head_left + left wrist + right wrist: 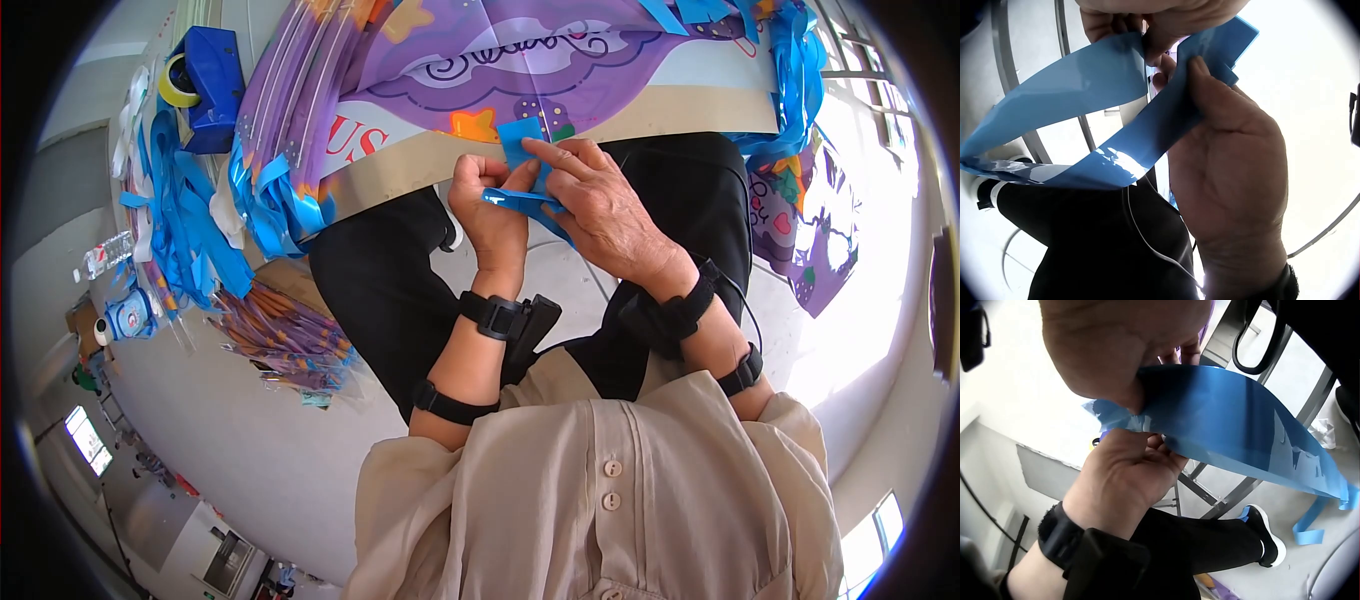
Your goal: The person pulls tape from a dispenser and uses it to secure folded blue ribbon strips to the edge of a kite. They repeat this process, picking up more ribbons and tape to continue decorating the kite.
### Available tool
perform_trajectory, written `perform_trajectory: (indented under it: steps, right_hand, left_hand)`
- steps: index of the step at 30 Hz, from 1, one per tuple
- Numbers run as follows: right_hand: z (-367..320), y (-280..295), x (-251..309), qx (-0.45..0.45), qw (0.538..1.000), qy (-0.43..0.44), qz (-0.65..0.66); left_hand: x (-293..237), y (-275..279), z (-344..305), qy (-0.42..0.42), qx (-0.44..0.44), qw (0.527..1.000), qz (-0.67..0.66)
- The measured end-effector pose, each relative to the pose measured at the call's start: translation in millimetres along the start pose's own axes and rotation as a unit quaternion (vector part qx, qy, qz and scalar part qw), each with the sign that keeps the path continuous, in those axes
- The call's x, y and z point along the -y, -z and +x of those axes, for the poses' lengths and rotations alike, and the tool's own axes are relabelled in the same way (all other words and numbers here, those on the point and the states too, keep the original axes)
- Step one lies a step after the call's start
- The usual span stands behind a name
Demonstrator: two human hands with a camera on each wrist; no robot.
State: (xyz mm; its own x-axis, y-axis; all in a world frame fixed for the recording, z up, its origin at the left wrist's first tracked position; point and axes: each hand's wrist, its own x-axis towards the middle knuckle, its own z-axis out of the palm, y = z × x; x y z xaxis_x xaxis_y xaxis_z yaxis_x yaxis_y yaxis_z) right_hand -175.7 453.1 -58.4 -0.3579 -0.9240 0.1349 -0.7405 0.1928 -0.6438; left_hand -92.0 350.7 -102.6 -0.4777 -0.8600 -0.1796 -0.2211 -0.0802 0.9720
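In the head view a wide, glossy blue plastic strip (519, 135) is between both hands, in front of the person's lap. The left hand (495, 225) pinches it between thumb and fingers. Opposite, the right hand (615, 215) grips the same strip, its index finger lying along the upper piece. Seen from the left wrist, the strip (1079, 87) bends round in a long loop, its ends meeting at the fingers; the right thumb presses on a folded layer. In the right wrist view the strip (1222, 419) hangs away in a broad curve, and both hands' fingertips are close together on it.
A table edge (420, 172) borders the lap, with purple printed foil sheets (520, 75) on top. A blue tape dispenser (213, 90) stands at the left. More blue strips (795, 80) hang at the right corner. Bundled purple foil (285, 335) is on the floor.
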Motion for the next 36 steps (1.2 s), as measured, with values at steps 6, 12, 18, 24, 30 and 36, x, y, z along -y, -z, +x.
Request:
perform_trajectory:
  steps: [6,12,18,24,30,36]
  right_hand:
    - [0.3,1.2,1.9,0.009,1.000,-0.003,-0.005]
    - [-0.6,1.2,3.7,0.013,1.000,-0.008,-0.013]
    - [-2.5,-0.5,4.3,0.013,1.000,-0.010,-0.015]
    - [-3.1,-1.7,5.9,0.014,1.000,-0.013,-0.024]
    - [-4.7,-2.1,7.0,0.023,0.999,-0.013,-0.042]
    - [-4.4,-1.7,11.9,0.040,0.996,-0.017,-0.081]
  left_hand:
    - [0.3,-0.2,-0.1,0.008,0.003,1.000,-0.016]
    - [0.2,-0.2,-0.3,0.002,0.002,1.000,0.006]
    - [0.4,-0.4,-1.7,0.004,0.003,1.000,-0.001]
    - [-0.7,0.1,-1.8,0.003,0.005,1.000,-0.011]
    - [0.1,0.8,-1.9,0.004,0.006,1.000,-0.004]
    - [3.3,1.7,-2.3,0.009,0.004,1.000,0.007]
